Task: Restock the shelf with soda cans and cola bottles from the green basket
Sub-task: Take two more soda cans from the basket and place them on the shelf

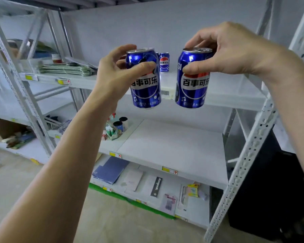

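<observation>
Head view, stock as seen, largest first. Shelf unit [191,151]: white metal, several tiers, perforated uprights, yellow price tags on the front edges. Top tier [223,92]: held a shelved can [164,62], upright, far back near the rear wall, with a sliver of another can just behind its left side. Left hand [115,75]: raised before the top tier, thumb and fingers wrapped round the upper half of the left can [146,85], blue, upright, held in the air. Right hand [232,51]: gripped the rim of the right can [192,81] from above, blue, upright, in the air beside the left can, not touching it.
</observation>
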